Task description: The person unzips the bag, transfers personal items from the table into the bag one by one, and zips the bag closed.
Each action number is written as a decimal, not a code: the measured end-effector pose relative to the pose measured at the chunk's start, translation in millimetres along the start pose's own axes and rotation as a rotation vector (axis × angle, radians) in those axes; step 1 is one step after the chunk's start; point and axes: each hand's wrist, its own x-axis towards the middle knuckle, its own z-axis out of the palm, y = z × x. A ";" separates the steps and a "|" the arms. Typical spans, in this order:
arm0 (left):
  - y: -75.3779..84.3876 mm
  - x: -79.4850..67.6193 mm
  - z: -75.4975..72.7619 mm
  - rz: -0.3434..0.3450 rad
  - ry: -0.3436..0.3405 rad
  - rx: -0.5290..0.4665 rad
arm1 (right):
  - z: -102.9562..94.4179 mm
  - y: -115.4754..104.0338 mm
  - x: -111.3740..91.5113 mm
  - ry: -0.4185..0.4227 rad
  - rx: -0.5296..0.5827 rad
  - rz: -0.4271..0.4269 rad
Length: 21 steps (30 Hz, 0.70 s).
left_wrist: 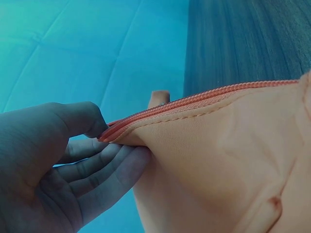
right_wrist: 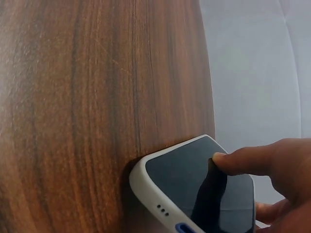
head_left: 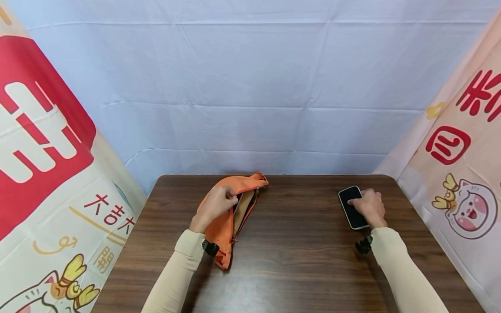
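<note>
An orange zippered bag (head_left: 221, 228), shaped like a waist pack, lies on the left side of the table with its zip undone and its tan lining (head_left: 243, 206) showing. My left hand (head_left: 216, 203) pinches the bag's zipper edge (left_wrist: 194, 99) between thumb and fingers, pulling that edge up. Over on the right, my right hand (head_left: 371, 206) grips a smartphone (head_left: 352, 214) in a white case by its right side. In the right wrist view the thumb (right_wrist: 238, 160) presses on the dark screen, while the other fingers are at the phone's far edge, partly hidden.
The brown wood-grain table (head_left: 291, 261) runs back to a pale cloth backdrop (head_left: 250, 87). Printed cloths hang at the left (head_left: 47, 182) and the right (head_left: 462, 174). A small black device (head_left: 210, 248) sits on each wrist.
</note>
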 end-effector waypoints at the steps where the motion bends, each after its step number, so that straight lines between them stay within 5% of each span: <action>1: -0.2 -0.2 -0.2 0.008 -0.001 0.000 | -0.2 -0.3 0.1 -0.007 -0.003 -0.003; 10: -0.6 -1.9 -0.9 0.062 -0.008 -0.012 | -1.1 -2.9 -0.3 -0.074 -0.036 0.020; 21: 0.3 -1.2 -0.9 0.038 -0.010 0.008 | -4.5 -7.1 -3.7 -0.105 -0.113 -0.011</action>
